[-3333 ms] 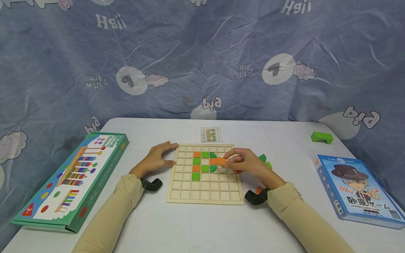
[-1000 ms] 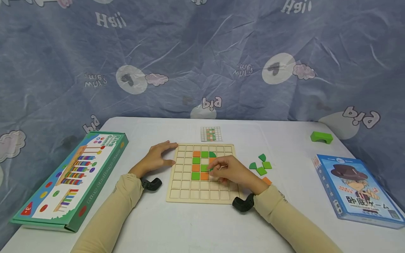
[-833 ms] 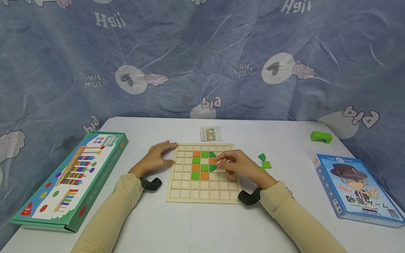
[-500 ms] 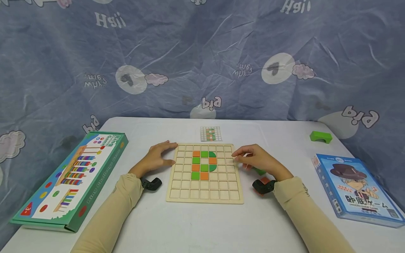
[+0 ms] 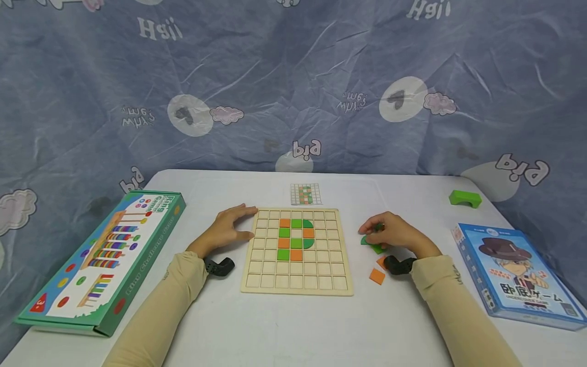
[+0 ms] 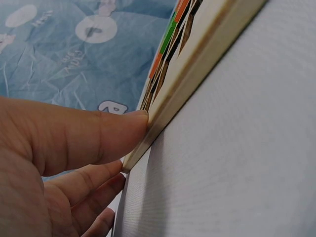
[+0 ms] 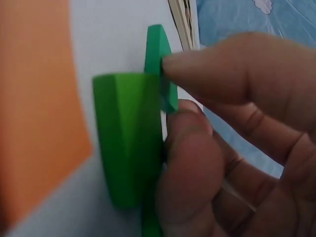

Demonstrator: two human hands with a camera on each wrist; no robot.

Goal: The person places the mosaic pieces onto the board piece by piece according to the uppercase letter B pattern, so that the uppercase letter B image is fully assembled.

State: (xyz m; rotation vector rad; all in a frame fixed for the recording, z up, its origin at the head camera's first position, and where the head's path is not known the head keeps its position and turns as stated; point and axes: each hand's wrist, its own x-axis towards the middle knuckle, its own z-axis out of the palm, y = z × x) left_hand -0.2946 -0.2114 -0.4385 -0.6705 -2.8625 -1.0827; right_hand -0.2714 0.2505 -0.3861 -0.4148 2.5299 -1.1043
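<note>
A pale wooden grid board (image 5: 268, 280) holds orange, light green and dark green tiles in several of its squares. At its left side rests my left hand (image 5: 222, 232); in the left wrist view the thumb (image 6: 118, 131) touches the board's edge. My right hand (image 5: 396, 234) is over loose tiles right of the board, fingers bent. In the right wrist view its thumb touches a dark green quarter-round tile (image 7: 154, 47), beside a light green tile (image 7: 131, 143). Two orange tiles (image 5: 377, 277) lie nearer the wrist. Other loose tiles are partly hidden under the hand.
Behind the board lies a small printed pattern card (image 5: 305, 194). A ring game box (image 5: 114, 260) stands at the left, a blue card game box (image 5: 520, 275) at the right. A green arch block (image 5: 465, 199) sits at the far right.
The orange tile that my right hand pinched now appears in the fourth row of tiles. That hand has moved right, off the board to the loose tiles. My left hand has stayed put.
</note>
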